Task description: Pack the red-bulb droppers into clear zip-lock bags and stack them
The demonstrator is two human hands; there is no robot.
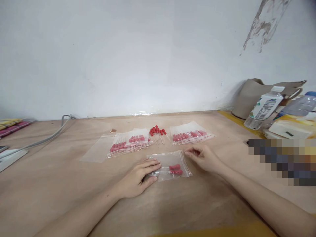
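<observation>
A clear zip-lock bag (165,159) lies flat on the table, holding droppers with red rubber bulbs (175,169). My left hand (140,176) rests with fingers stretched over the bag's left end, pressing it down. At the bag's upper right corner, by the zip edge, the thumb and fingertips of my right hand (203,158) are pinched together. Behind the bag lies a loose pile of glass droppers (156,131) with red bulbs. Filled zip-lock bags (118,144) overlap to its left, and more filled bags (192,131) lie to its right.
An apparently empty clear bag (95,149) lies at left. A grey cable (49,140) runs across the table's left side. On the right stand a plastic bottle (264,108), a beige bag (244,98) and a tissue pack (291,128). A white wall (148,65) rises behind.
</observation>
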